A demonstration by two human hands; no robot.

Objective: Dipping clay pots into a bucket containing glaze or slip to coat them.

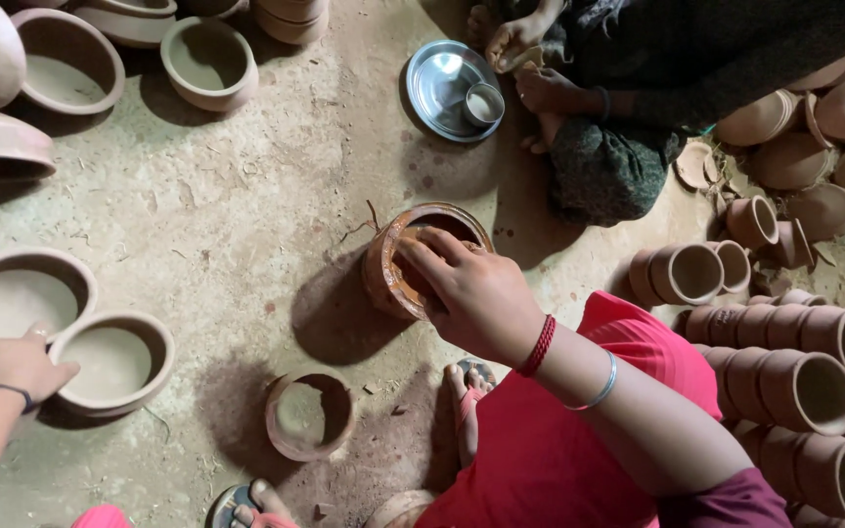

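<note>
My right hand (476,293), with a red thread and a thin bangle at the wrist, is over a tilted brown clay pot (388,279) on the dirt floor. Its fingers reach into the pot's mouth and press on the wet, orange-stained rim. My left hand (10,367) is at the lower left. It grips the near rim of a shallow clay bowl (124,376), which sits against a second similar bowl (22,293). My red-clothed lap (579,440) and sandalled foot (466,406) lie below the pot.
Another person (628,98) sits at the top right, their hands beside a steel plate (437,83) holding a small cup. Stacked clay cups (804,381) fill the right side. Bowls (207,59) line the top left. A small pot (310,416) stands near my feet.
</note>
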